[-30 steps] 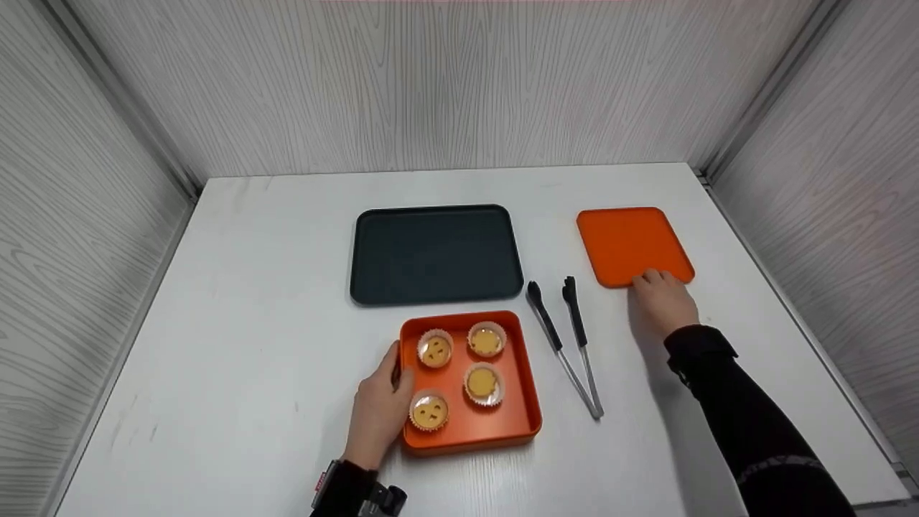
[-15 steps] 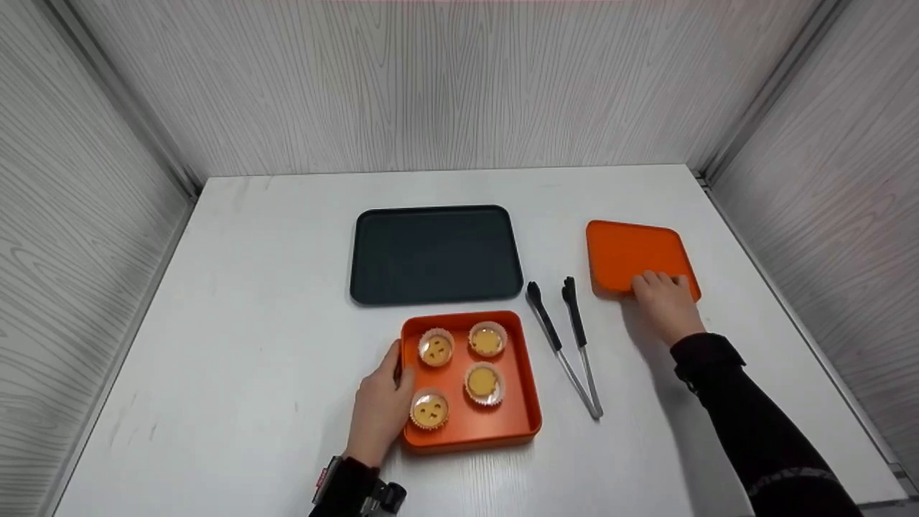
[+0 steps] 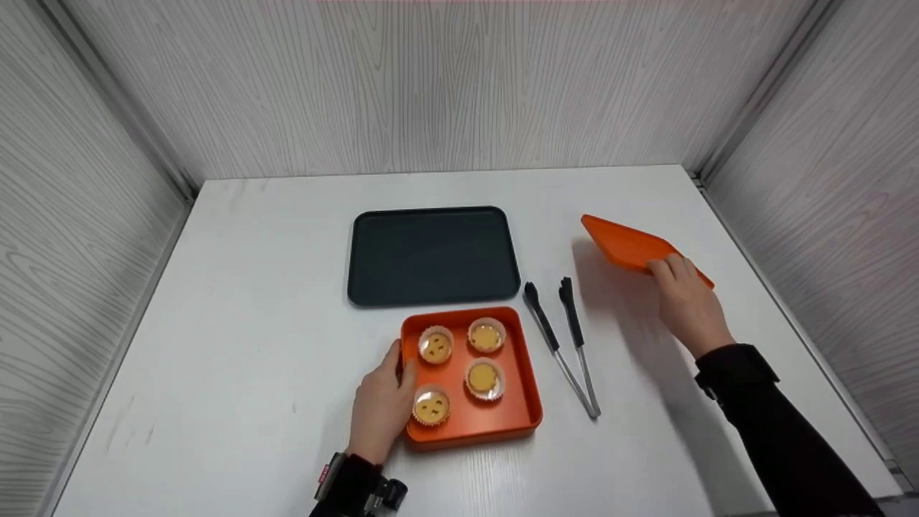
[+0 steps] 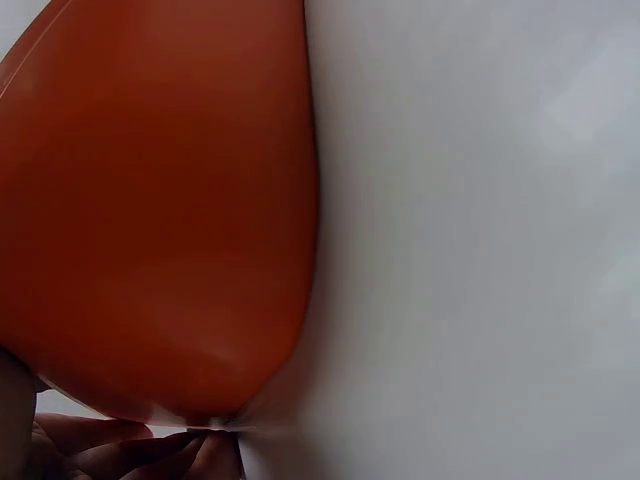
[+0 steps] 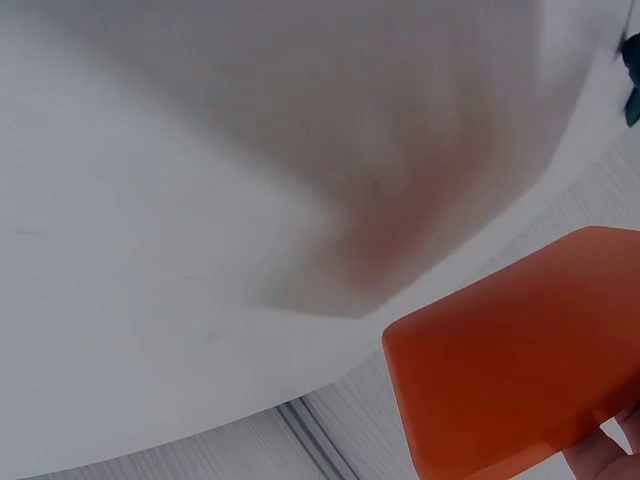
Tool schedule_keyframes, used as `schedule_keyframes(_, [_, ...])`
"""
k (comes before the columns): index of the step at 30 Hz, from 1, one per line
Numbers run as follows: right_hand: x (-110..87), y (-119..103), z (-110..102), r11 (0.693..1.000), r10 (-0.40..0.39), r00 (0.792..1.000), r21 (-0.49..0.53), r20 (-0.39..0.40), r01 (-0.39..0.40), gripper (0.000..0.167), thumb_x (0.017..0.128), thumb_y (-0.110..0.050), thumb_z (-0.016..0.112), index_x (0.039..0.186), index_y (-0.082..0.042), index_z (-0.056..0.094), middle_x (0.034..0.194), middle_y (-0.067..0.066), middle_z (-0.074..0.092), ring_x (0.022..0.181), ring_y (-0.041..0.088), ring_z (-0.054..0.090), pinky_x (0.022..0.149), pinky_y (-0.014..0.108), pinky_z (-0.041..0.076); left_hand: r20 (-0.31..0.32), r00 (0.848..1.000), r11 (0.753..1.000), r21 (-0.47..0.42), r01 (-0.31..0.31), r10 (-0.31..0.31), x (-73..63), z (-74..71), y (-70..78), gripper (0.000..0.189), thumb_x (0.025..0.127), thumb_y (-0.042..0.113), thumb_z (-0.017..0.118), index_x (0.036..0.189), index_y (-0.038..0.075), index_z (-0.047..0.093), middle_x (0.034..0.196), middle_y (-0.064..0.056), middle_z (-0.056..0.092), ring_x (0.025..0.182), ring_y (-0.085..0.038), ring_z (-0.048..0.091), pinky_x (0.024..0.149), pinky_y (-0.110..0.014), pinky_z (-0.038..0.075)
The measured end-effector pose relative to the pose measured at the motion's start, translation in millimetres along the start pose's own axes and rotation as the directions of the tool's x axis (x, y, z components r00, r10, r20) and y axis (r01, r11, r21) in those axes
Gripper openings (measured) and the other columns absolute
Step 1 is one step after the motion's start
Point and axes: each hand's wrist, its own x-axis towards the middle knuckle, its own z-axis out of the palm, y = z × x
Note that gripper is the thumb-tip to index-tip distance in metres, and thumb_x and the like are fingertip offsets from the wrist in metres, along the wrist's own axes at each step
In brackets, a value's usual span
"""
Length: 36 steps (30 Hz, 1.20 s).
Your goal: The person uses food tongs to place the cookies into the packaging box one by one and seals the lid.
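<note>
An orange square box (image 3: 502,424) stands on the table with several small tarts in paper cups, such as the tart (image 3: 486,334) at its far right. My left hand (image 3: 380,413) grips the box's left wall, thumb near the rim; the left wrist view shows the orange wall (image 4: 170,200) close up, with fingers (image 4: 150,455) at its lower edge. Over the table at the right, my right hand (image 3: 689,305) pinches the near edge of a flat orange lid (image 3: 628,244), which is tilted and raised above its shadow. The right wrist view shows the lid (image 5: 520,360) beside the fingertips.
A dark rectangular tray (image 3: 434,257) lies behind the box. Between box and lid, a pair of tongs (image 3: 574,352) with black tips lies spread on the white table (image 3: 237,323). Pale wood-grain panels (image 3: 431,86) enclose the back and both sides.
My right hand has lifted the orange lid off the table and tipped it up, moving slightly right. My left hand stays on the box.
</note>
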Motion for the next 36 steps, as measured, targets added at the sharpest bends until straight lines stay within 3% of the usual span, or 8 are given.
schedule_keyframes(11, [24.2,-51,-54,0.992,-0.117,0.974,0.014,-0.196,0.122,0.026,0.089,0.014,0.067,0.112,0.005,0.058,0.097,0.023,0.055,0.067,0.038,0.056,0.051,0.049,0.052,0.061,0.998,0.997,-0.061,0.038,-0.034,4.2,-6.7,-0.5,0.065,0.106,0.041,0.052,0.158,0.005,0.037,0.154,-0.018,0.049,0.141,-0.035,0.047,0.116,-0.053,0.039])
schedule_keyframes(15, [32.5,-73,-70,0.982,-0.166,0.965,0.059,-0.205,0.182,0.026,0.09,0.014,0.066,0.114,0.005,0.058,0.098,0.023,0.055,0.068,0.035,0.055,0.053,0.046,0.053,0.045,0.999,0.997,-0.075,-0.002,0.005,5.1,-16.7,3.5,0.062,0.106,0.038,0.053,0.159,0.008,0.038,0.15,-0.018,0.053,0.136,-0.035,0.053,0.113,-0.052,0.042])
schedule_keyframes(20, [38.9,-98,-84,0.956,-0.211,0.952,0.158,-0.223,0.249,0.016,0.106,-0.003,0.049,0.117,0.003,0.059,0.102,0.022,0.057,0.075,0.03,0.053,0.058,0.04,0.046,-0.026,0.991,0.986,-0.108,-0.131,0.128,6.3,-32.6,17.6,0.057,0.106,0.031,0.055,0.157,0.009,0.041,0.149,-0.015,0.055,0.131,-0.033,0.059,0.108,-0.05,0.048])
schedule_keyframes(23, [44.6,-113,-89,0.927,-0.256,0.929,0.205,-0.266,0.314,0.023,0.109,-0.007,0.042,0.118,0.003,0.061,0.101,0.021,0.057,0.078,0.028,0.05,0.062,0.036,0.041,-0.078,0.962,0.956,-0.12,-0.269,0.261,4.3,-41.9,31.1,0.055,0.106,0.025,0.057,0.156,0.009,0.043,0.15,-0.011,0.055,0.131,-0.029,0.06,0.105,-0.046,0.051])
schedule_keyframes(28, [59.1,-139,-96,0.882,-0.326,0.885,0.232,-0.332,0.411,0.023,0.107,0.001,0.043,0.119,0.004,0.063,0.097,0.019,0.057,0.077,0.024,0.05,0.061,0.031,0.037,-0.119,0.864,0.861,-0.089,-0.5,0.489,-4.6,-52.2,57.7,0.059,0.103,0.021,0.063,0.156,0.008,0.043,0.155,-0.006,0.05,0.138,-0.024,0.053,0.111,-0.043,0.046])
schedule_keyframes(30, [63.4,-148,-99,0.871,-0.344,0.886,0.246,-0.311,0.424,0.024,0.107,0.001,0.043,0.121,0.004,0.063,0.098,0.018,0.058,0.078,0.023,0.051,0.06,0.03,0.038,-0.099,0.835,0.831,-0.088,-0.549,0.541,-8.1,-53.2,67.3,0.063,0.102,0.024,0.064,0.157,0.008,0.041,0.158,-0.004,0.046,0.145,-0.022,0.044,0.115,-0.045,0.041])
schedule_keyframes(33, [67.7,-157,-101,0.862,-0.36,0.897,0.276,-0.256,0.425,0.025,0.107,-0.002,0.046,0.125,0.002,0.062,0.102,0.018,0.059,0.081,0.024,0.053,0.058,0.029,0.042,-0.059,0.809,0.804,-0.098,-0.587,0.584,-11.4,-51.9,77.4,0.069,0.1,0.031,0.067,0.159,0.011,0.038,0.162,-0.002,0.04,0.152,-0.023,0.032,0.118,-0.049,0.036])
schedule_keyframes(36, [71.0,-162,-101,0.845,-0.381,0.895,0.306,-0.233,0.439,0.027,0.106,-0.004,0.048,0.129,0.002,0.062,0.104,0.018,0.059,0.082,0.024,0.055,0.061,0.028,0.047,-0.038,0.786,0.779,-0.11,-0.617,0.617,-12.0,-48.9,81.3,0.07,0.098,0.03,0.07,0.158,0.013,0.04,0.159,-0.003,0.045,0.148,-0.021,0.04,0.114,-0.046,0.041])
